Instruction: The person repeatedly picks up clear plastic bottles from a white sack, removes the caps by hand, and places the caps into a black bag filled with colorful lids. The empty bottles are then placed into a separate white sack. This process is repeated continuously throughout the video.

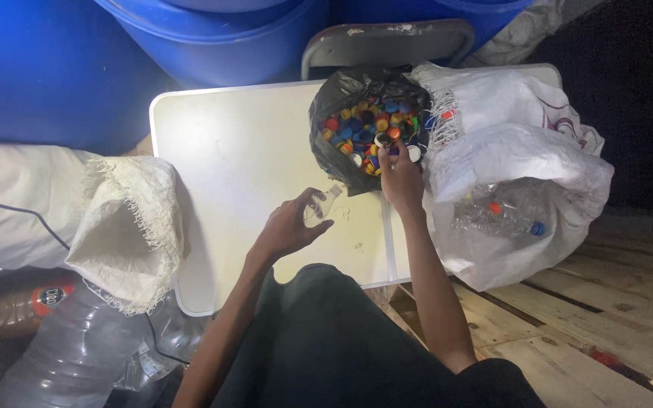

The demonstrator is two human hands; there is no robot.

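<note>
Seen from above, a person in dark, near-black clothing at a small white table. The dark cloth fills the lower middle of the view, smooth and plain, with no print, buttons or seams to be made out in the dim light. Both arms are bare from the upper arm down, so any sleeves are short or hidden. The left hand [290,227] and the right hand [400,175] are bare too: no gloves, rings, watch or wristband visible on either.
</note>
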